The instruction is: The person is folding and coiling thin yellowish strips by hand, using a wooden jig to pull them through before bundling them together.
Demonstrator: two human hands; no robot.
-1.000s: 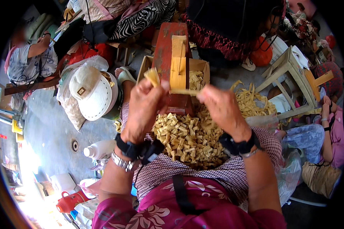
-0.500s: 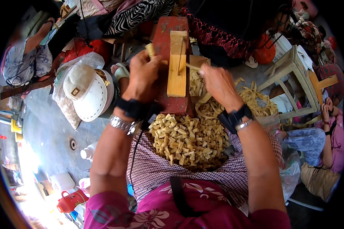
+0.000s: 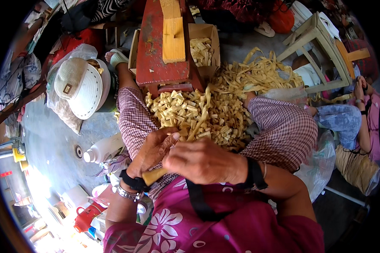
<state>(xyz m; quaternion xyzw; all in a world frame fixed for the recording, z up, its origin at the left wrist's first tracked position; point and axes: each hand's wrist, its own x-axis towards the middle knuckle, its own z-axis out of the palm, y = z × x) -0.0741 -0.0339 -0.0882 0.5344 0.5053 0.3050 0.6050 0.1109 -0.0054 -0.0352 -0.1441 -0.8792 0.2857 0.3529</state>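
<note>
Close together over my lap are my left hand point(image 3: 154, 148) and my right hand point(image 3: 207, 161), both closed on a pale yellow dried strip point(image 3: 204, 111). The strip runs from between my fingers up over a heap of short, cut yellow pieces point(image 3: 173, 107) between my legs. A thicker, blunt tan end point(image 3: 154, 176) sticks out beside my right fist; whether it belongs to the same strip is hidden by my fingers. Beyond the heap stands a red wooden bench point(image 3: 156, 63), with a yellow wooden block point(image 3: 174, 42) on top.
A cardboard box point(image 3: 214, 55) of pieces stands behind the bench, with loose strips point(image 3: 261, 78) to its right. Left are a white hat point(image 3: 78, 90) and white bottle point(image 3: 103, 149); a red jug point(image 3: 86, 217) lies lower left. At right stand a wooden stool point(image 3: 325, 46) and other people sit.
Both hands have come back from beside the bench's block to my lap and drawn together. The view has shifted, so the bench sits higher; a strip now stretches across the heap.
</note>
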